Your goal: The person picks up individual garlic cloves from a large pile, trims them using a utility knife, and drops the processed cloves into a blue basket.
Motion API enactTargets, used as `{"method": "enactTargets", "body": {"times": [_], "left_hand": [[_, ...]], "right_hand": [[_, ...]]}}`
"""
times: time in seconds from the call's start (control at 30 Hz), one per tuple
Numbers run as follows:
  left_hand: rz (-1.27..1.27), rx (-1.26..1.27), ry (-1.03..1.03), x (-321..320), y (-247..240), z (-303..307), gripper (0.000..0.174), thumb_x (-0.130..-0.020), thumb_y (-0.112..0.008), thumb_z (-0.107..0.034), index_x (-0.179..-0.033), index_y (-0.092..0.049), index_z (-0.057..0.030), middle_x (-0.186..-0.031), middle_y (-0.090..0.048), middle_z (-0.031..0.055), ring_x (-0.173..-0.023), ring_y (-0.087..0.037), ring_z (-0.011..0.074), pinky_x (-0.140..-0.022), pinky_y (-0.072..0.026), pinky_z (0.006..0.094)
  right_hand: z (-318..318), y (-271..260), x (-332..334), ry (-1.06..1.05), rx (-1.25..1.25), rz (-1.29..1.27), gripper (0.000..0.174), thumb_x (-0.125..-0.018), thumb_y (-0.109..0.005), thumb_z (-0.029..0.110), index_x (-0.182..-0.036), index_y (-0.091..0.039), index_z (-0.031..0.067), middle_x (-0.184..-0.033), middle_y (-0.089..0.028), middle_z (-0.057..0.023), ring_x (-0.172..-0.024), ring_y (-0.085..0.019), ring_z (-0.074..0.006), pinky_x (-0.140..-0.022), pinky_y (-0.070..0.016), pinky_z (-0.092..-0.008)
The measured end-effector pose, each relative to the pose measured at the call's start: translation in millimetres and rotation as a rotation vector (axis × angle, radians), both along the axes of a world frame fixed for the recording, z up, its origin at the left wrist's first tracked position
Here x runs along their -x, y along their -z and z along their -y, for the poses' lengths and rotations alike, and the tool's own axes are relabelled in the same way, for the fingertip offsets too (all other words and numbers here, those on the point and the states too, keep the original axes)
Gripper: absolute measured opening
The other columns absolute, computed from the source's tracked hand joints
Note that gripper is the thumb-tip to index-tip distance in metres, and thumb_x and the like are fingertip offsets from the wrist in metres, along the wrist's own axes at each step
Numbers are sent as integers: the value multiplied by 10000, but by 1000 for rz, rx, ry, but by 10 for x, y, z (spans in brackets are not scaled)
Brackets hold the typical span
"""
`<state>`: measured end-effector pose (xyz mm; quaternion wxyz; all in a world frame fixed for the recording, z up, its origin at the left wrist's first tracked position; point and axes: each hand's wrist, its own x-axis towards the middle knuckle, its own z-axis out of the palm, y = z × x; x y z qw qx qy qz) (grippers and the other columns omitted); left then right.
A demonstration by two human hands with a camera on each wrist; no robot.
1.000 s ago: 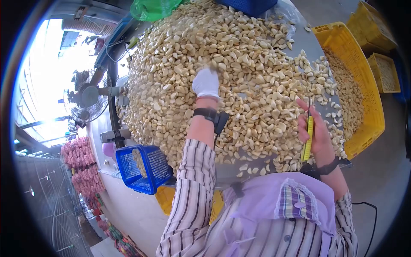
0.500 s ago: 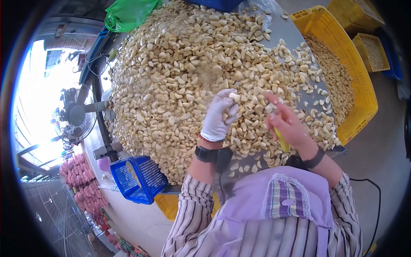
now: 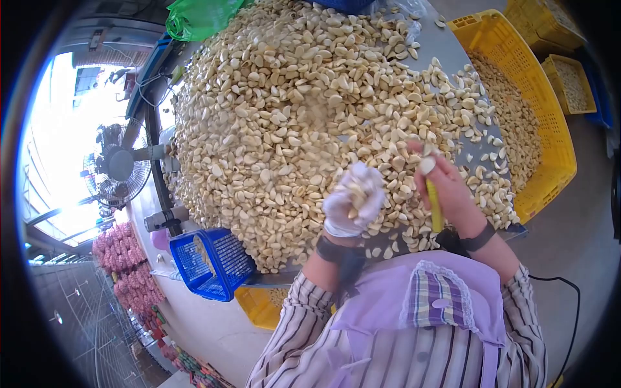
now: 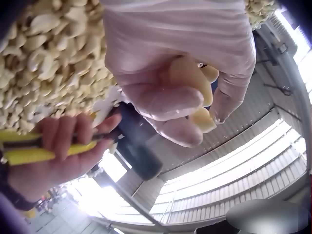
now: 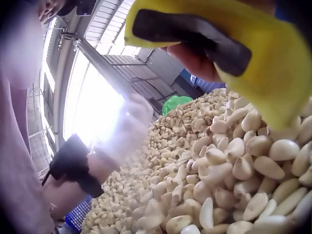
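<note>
While the striped sleeves and lilac apron (image 3: 414, 304) fill the nearest edge of the head view, both hands are raised just above the near rim of the table (image 3: 453, 52). The left hand (image 3: 354, 199), in a white glove, has its fingers curled around a few peeled garlic cloves (image 4: 187, 80) cupped in the palm. Just beside it, the bare right hand (image 3: 453, 191) is clenched around a yellow-handled tool (image 3: 435, 207), and its fingertips pinch a single clove (image 3: 427, 165). Beyond the hands, a big heap of garlic (image 3: 291, 97) covers most of the table. A blue basket (image 3: 213, 262) hangs at the left edge, and a yellow crate (image 3: 556, 161) with more garlic stands to the right. Farther left is a fan (image 3: 119, 165), and a green bag (image 3: 200, 16) lies at the far end.
</note>
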<state>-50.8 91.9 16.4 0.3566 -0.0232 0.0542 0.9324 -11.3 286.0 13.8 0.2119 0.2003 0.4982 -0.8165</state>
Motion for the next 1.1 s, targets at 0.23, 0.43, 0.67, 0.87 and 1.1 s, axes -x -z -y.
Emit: {"method": "enactTargets", "body": {"times": [0.23, 0.43, 0.67, 0.87, 1.1], "left_hand": [[-229, 1181, -303, 957, 322, 525, 193, -872, -618, -248, -913, -627, -60, -712, -594, 1, -577, -555, 127, -474, -459, 231], [-1271, 2419, 51, 1238, 541, 126, 258, -802, -618, -321, -920, -690, -103, -922, -665, 130, -830, -641, 291, -751, -499, 378], [-311, 1297, 256, 880, 294, 82, 162, -820, -647, -111, -929, -547, -45, -663, -565, 0, -497, -464, 28, -413, -321, 163], [-259, 1150, 95, 346, 103, -65, 202, -852, -661, -141, -989, -590, -12, -708, -620, 8, -525, -489, 27, -420, -323, 160], [-317, 1061, 149, 129, -81, -122, 258, -875, -640, -142, -1104, -637, -24, -780, -620, -18, -590, -482, 37, -505, -354, 168]], "right_hand": [[-49, 95, 18, 154, 154, -3, 397, -949, -452, 228, -1327, -460, 108, -651, -505, -2, -418, -452, -73, -384, -378, -194], [-14, 82, 19, 71, 102, 13, 417, -951, -470, 223, -1337, -433, 72, -676, -506, -14, -423, -459, -72, -374, -381, -185], [-111, 94, -34, 124, 72, 13, 429, -942, -458, 192, -1351, -413, 71, -671, -509, -12, -428, -451, -73, -402, -397, -190], [24, -11, -30, -85, -113, -56, 503, -927, -463, 156, -1414, -340, 149, -717, -541, -21, -521, -495, -59, -451, -441, -194], [59, -2, -51, -178, -138, -188, 616, -888, -549, 225, -1445, -289, 189, -722, -560, -28, -485, -470, -62, -464, -411, -215]]}}
